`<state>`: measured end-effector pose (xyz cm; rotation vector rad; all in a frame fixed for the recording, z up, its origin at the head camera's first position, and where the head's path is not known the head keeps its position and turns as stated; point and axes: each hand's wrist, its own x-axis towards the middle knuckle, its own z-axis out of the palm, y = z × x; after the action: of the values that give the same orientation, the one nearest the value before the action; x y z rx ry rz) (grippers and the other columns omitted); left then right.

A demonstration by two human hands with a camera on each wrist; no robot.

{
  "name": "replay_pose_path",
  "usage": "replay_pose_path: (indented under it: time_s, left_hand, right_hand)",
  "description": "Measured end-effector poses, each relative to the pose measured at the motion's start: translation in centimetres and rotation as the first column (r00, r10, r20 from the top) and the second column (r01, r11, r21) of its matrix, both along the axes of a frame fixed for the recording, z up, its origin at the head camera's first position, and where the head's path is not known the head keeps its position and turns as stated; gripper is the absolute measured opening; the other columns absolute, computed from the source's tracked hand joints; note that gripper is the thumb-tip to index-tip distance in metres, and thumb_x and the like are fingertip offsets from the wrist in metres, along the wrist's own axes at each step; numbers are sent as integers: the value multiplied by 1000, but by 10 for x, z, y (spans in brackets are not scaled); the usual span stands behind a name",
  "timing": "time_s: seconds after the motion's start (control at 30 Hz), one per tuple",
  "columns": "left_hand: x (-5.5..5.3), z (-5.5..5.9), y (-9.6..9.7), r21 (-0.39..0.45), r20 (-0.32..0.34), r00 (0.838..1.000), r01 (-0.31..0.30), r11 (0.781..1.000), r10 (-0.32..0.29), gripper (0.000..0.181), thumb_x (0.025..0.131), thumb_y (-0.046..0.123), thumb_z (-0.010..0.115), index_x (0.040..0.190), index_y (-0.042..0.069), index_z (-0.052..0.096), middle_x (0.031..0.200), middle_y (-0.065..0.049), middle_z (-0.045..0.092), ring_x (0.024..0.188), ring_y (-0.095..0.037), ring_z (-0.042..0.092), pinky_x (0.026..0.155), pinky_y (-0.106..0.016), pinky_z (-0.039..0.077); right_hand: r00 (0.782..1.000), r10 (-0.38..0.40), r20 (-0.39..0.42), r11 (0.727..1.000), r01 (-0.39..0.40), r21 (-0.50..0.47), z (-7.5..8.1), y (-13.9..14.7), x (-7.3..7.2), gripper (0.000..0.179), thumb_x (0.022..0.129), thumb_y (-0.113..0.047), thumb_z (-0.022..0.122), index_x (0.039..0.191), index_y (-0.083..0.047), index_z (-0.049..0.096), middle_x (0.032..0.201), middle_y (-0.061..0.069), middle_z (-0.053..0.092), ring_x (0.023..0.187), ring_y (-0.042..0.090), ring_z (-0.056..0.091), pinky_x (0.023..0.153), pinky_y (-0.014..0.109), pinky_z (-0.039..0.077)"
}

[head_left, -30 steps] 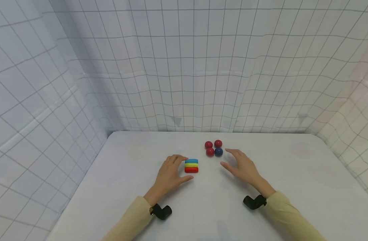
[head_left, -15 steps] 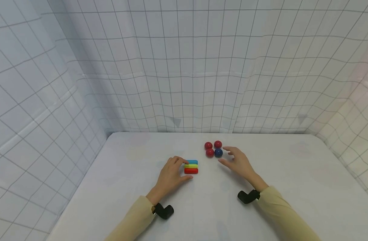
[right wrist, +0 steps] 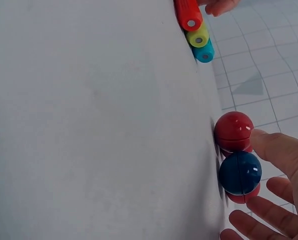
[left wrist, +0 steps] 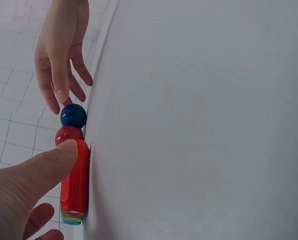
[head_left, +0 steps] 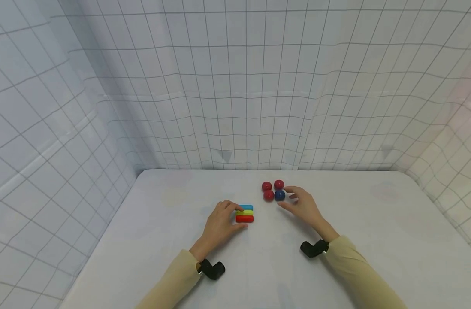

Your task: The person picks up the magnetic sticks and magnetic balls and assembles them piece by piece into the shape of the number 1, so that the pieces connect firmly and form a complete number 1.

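Observation:
Three short rods lie side by side on the white table: a red rod (head_left: 245,219), a yellow rod (head_left: 248,213) and a blue rod (head_left: 246,207). In the right wrist view, grey discs show in their ends. My left hand (head_left: 218,224) arches over their left side, index finger above the yellow rod, thumb just in front of the red one, fingers apart. Beyond them sit three red balls (right wrist: 234,131) and a dark blue ball (head_left: 279,195) in a tight square. My right hand (head_left: 305,207) is at their right, thumb and fingers spread around the blue ball without gripping.
The white table (head_left: 173,189) extends to both sides of the objects. White grid-patterned curtains (head_left: 235,86) hang behind it and at left and right. A dark wrist camera (head_left: 213,269) is strapped to each forearm.
My right hand has moved a little left and forward, closer to the blue ball. My left index finger has come slightly further over the rods. Rods and balls stay put.

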<state>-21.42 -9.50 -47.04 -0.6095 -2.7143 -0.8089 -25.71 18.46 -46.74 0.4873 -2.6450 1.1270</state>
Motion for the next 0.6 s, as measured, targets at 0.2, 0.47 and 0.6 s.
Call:
replay_pose_path:
  time_s: [0.2, 0.47, 0.6]
  left_hand:
    - [-1, 0, 2, -18, 11, 1000, -2, 1000, 3, 39, 73, 33, 83, 103, 15, 66, 102, 1, 56, 95, -17, 50, 77, -31, 49]
    - [-1, 1, 4, -23, -7, 1000, -9, 1000, 9, 33, 73, 28, 84, 98, 14, 67, 96, 1, 55, 90, -16, 49, 73, -28, 48]
    - [-1, 2, 5, -12, 0, 1000, -7, 1000, 7, 33, 73, 27, 83, 98, 13, 67, 96, 0, 55, 89, -17, 50, 73, -30, 48]
  right_hand:
    - [1000, -12, 18, 1000, 12, -8, -1, -3, -4, 53, 77, -19, 81, 121, 0, 59, 111, 17, 61, 91, 30, 62, 78, 42, 52]
    - [998, -32, 53, 999, 32, -4, -3, -6, -9, 52, 77, -21, 81, 120, -1, 59, 107, 15, 61, 88, 27, 61, 76, 41, 51]
    - [998, -36, 57, 999, 36, -2, -4, -6, -12, 51, 77, -21, 81, 119, -2, 60, 106, 14, 61, 87, 26, 61, 76, 40, 51]
